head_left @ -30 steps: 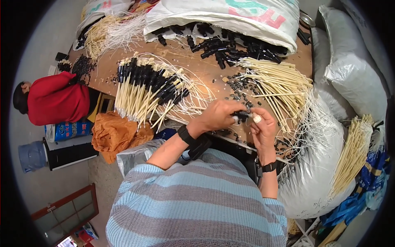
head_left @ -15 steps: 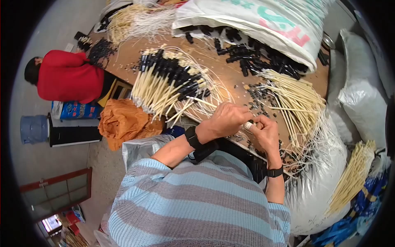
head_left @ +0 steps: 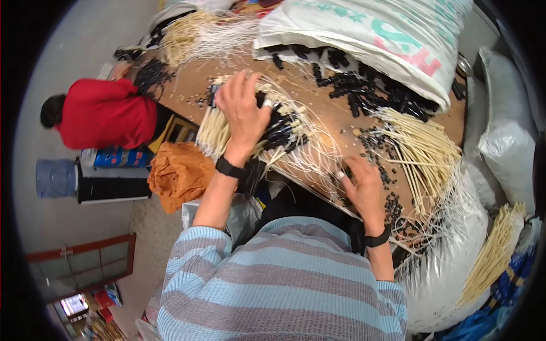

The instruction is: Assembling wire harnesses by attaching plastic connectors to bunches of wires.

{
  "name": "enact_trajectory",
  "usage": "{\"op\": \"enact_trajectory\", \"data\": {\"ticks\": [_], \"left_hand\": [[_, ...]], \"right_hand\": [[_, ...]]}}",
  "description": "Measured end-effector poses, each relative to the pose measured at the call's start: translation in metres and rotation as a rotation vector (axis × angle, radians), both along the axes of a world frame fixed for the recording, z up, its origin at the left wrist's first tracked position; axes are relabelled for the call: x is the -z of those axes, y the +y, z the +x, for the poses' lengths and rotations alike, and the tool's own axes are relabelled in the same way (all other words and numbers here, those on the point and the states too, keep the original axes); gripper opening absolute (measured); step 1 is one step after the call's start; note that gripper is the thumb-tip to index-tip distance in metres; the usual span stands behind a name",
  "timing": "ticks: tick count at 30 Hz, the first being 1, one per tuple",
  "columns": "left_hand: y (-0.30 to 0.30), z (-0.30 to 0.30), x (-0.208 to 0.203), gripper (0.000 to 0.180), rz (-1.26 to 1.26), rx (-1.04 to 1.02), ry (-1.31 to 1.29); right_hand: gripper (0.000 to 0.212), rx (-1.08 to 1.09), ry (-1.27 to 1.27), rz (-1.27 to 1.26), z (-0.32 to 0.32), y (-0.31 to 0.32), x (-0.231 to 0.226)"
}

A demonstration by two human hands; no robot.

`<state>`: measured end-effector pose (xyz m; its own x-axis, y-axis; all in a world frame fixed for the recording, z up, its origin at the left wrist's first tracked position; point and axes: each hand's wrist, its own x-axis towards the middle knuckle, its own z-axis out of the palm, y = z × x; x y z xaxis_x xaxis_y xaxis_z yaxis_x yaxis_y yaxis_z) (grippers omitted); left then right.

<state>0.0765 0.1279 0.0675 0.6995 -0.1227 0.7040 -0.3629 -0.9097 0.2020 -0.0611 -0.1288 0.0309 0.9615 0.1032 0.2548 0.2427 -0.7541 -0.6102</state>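
My left hand [head_left: 243, 111] lies over a pile of cream-coloured thin tubes [head_left: 211, 136] with black sleeves [head_left: 278, 128] and white cords, fingers stretched out and palm down. Its thumb, which bears a white band, points right across the sleeves. By the near table edge is my right hand [head_left: 365, 190], fingers loosely bent and thumb apart, with nothing visible between them. A white wrapping covers part of that thumb. White cords [head_left: 318, 156] trail from the pile toward the right hand. Small black pieces [head_left: 392, 207] are scattered just right of it.
At right lies a second bundle of cream tubes [head_left: 424, 150]. A large white sack [head_left: 364, 34] spills black sleeves [head_left: 369, 91] onto the brown table [head_left: 335, 128]. Another person in red [head_left: 108, 113] sits at left, near an orange bag [head_left: 185, 173]. Full sacks [head_left: 509, 125] line the right side.
My hands, close together before, have parted. My left hand has moved left and away from me onto the pile, its fingers opened. My right hand stays near the table edge.
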Motion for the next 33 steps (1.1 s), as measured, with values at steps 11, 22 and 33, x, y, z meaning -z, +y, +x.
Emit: {"op": "enact_trajectory", "data": {"ticks": [11, 22, 33], "left_hand": [[-0.149, 0.052, 0.094, 0.034, 0.023, 0.626, 0.429], [-0.131, 0.045, 0.098, 0.032, 0.08, 0.686, 0.493], [-0.121, 0.022, 0.073, 0.034, 0.164, 0.611, 0.657]], "right_hand": [[0.013, 0.533, -0.159, -0.43, -0.001, -0.128, 0.013], [0.02, 0.177, -0.135, -0.454, -0.017, -0.125, 0.005], [0.026, 0.388, 0.225, 0.161, -0.042, -0.075, 0.026]]}}
